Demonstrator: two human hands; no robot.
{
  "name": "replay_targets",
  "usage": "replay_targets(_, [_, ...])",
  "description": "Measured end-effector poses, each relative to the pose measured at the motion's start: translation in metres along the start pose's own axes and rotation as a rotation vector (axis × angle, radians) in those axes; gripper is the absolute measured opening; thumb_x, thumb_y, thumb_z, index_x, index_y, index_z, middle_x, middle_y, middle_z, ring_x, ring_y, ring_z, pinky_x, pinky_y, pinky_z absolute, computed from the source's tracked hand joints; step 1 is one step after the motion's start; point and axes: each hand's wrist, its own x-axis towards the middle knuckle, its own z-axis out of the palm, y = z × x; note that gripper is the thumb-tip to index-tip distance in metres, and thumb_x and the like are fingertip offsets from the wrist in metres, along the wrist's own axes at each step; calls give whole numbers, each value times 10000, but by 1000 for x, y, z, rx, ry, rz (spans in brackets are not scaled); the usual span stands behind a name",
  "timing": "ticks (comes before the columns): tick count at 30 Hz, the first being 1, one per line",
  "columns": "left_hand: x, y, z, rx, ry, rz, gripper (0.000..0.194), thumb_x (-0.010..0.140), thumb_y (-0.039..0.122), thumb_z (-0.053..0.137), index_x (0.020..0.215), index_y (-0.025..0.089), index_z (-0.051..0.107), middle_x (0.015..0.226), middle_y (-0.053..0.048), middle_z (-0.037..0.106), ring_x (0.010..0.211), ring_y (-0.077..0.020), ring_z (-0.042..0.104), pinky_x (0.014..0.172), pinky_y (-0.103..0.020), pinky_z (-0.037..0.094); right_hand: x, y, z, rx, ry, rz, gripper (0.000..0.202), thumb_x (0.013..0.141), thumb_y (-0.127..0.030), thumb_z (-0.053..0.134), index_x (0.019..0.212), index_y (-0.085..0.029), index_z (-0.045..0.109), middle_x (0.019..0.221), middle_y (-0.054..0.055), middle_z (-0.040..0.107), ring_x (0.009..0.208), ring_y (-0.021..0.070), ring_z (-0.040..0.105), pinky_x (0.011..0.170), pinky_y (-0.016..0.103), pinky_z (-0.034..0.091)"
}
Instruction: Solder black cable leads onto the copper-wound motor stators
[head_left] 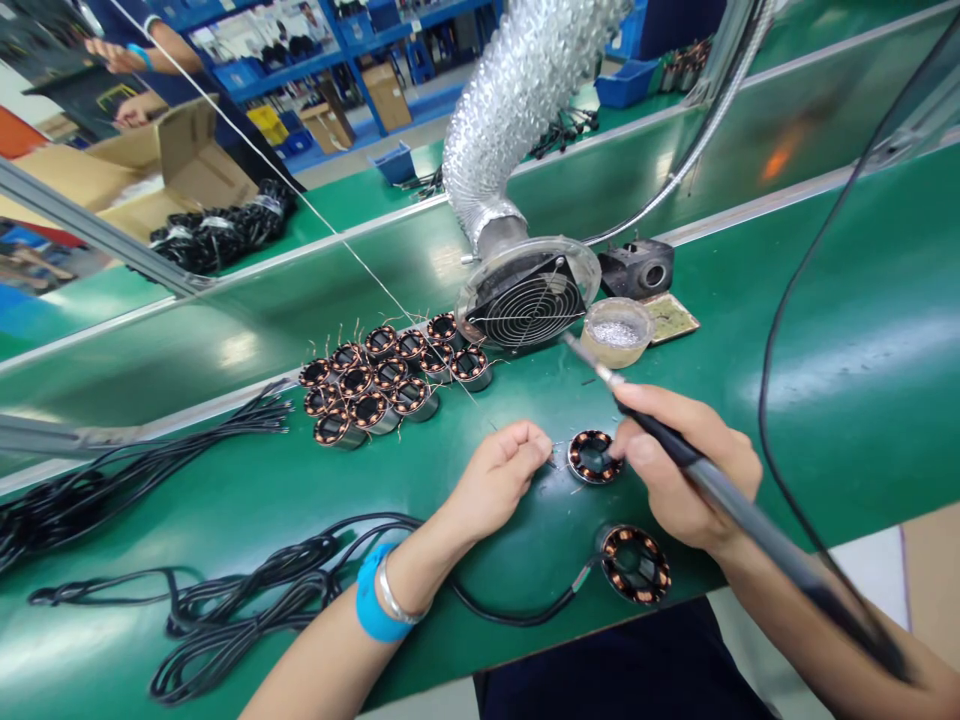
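Observation:
My right hand (686, 465) is wrapped round a soldering iron (664, 435), its tip pointing up and left toward the fume fan. A fingertip of that hand touches the rim of a motor stator (595, 457) lying on the bench. Just left of this stator, my left hand (504, 470) is closed in a pinch; what sits between the fingers is too small to make out. Nearer to me lies a second stator (636, 565) with a black cable (517, 615) joined to it. A thin pale wire (341, 235) runs down from the upper left toward my left hand.
Several stators (371, 410) stand grouped at the back. Beside them are a fume fan (529, 305) with a foil duct (487, 130), a small bowl (619, 345), a sponge (671, 318) and an iron holder (637, 268). Black cables (247, 600) cover the left. Another person stands beyond a carton (142, 165).

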Motion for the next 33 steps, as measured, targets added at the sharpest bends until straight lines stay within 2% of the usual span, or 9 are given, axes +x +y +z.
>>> replay_targets(3, [-2, 1, -4, -34, -95, -4, 412, 811, 555, 623, 729, 183, 467, 518, 110, 281, 441, -51, 182, 425, -199, 149, 5, 2, 8, -6, -176, 52, 329, 890, -102, 575, 1181, -248, 626, 911, 1, 728, 698, 127, 681, 662, 250, 579])
replay_targets(6, [-4, -1, -8, -53, -161, -6, 436, 803, 575, 642, 748, 179, 467, 548, 100, 309, 454, -50, 196, 433, -197, 160, 9, 2, 15, 45, -282, -17, 278, 848, -68, 593, 1078, -213, 651, 976, 6, 734, 809, 122, 703, 751, 222, 578])
replay_targets(12, [-8, -2, -11, 33, -213, 32, 429, 861, 584, 578, 873, 156, 546, 584, 70, 366, 502, -74, 264, 472, -205, 218, 6, 2, 22, 80, -296, -81, 372, 799, -34, 563, 1113, -225, 623, 976, -10, 724, 823, 120, 692, 761, 226, 569])
replay_targets(15, [-10, 3, -12, 107, -234, 39, 404, 887, 564, 549, 916, 161, 560, 624, 46, 416, 551, -94, 336, 522, -215, 280, 5, 2, 22, 102, -292, -105, 353, 822, -29, 554, 1115, -219, 604, 993, 2, 719, 865, 125, 690, 793, 233, 567])
replay_targets(20, [-13, 8, -15, 321, -145, 156, 278, 926, 437, 541, 864, 169, 581, 784, -4, 525, 740, -136, 441, 691, -243, 367, 7, 3, 15, 73, -242, -78, 287, 871, -59, 543, 1102, -224, 578, 952, 7, 702, 779, 117, 680, 740, 235, 572])
replay_targets(23, [-10, 6, -13, 201, -140, 72, 330, 884, 487, 582, 802, 168, 549, 696, 26, 491, 618, -104, 395, 589, -220, 329, 6, 5, 12, 72, -286, -83, 270, 882, -63, 531, 1094, -225, 571, 916, 0, 691, 741, 109, 668, 687, 216, 562])
replay_targets(27, [-7, 2, -5, -25, -66, -80, 403, 785, 542, 658, 721, 174, 505, 520, 99, 307, 451, -58, 207, 442, -205, 162, 5, 7, 14, 75, -289, -109, 261, 887, -62, 526, 1096, -212, 570, 910, 7, 688, 787, 118, 669, 709, 222, 556])
replay_targets(31, [-7, 2, 2, -81, 25, -104, 388, 752, 523, 668, 696, 180, 496, 462, 121, 246, 411, -45, 142, 402, -201, 96, 5, 6, 14, 55, -254, -107, 306, 854, -60, 538, 1119, -210, 568, 919, 9, 686, 786, 116, 669, 728, 226, 551])
replay_targets(33, [-8, 2, 4, -89, 64, -110, 371, 737, 502, 672, 683, 181, 496, 447, 121, 251, 404, -41, 142, 395, -195, 91, 4, 5, 12, 28, -264, -46, 352, 817, -87, 572, 1147, -210, 553, 886, -1, 674, 714, 111, 656, 682, 222, 547])
